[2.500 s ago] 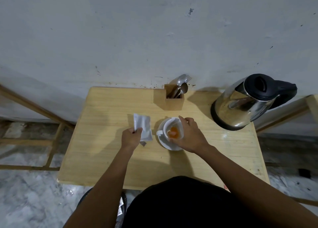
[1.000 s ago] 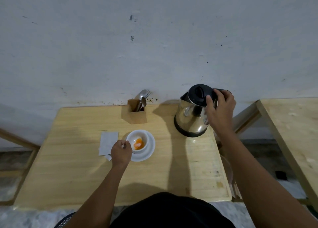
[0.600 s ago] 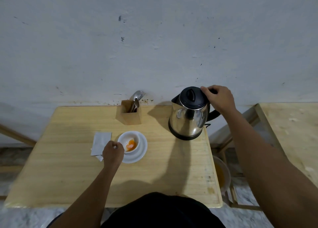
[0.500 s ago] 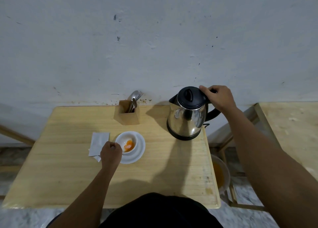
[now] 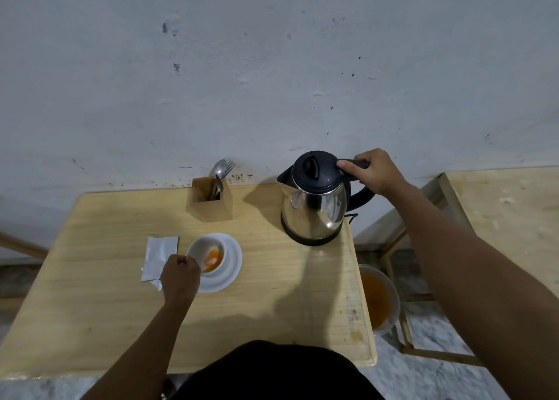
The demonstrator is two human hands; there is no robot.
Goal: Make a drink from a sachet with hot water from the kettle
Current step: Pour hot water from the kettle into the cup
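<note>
A white cup (image 5: 202,246) with orange powder in its bottom stands on a white saucer (image 5: 230,268) in the middle of the wooden table (image 5: 272,303). My left hand (image 5: 180,275) is closed at the cup's left rim, apparently on its handle. An opened white sachet (image 5: 159,256) lies flat just left of the cup. At the table's back right corner, a steel kettle (image 5: 314,206) with a black lid stands upright. My right hand (image 5: 373,170) grips its black handle.
A wooden cutlery holder (image 5: 209,200) with spoons and a fork stands against the wall behind the cup. A bucket of orange liquid (image 5: 376,298) sits on the floor off the table's right edge. A second wooden table (image 5: 508,215) stands to the right.
My right hand left the cup and took the kettle's handle; the kettle has turned its spout toward the left. My left hand let go of the sachet and closed at the cup.
</note>
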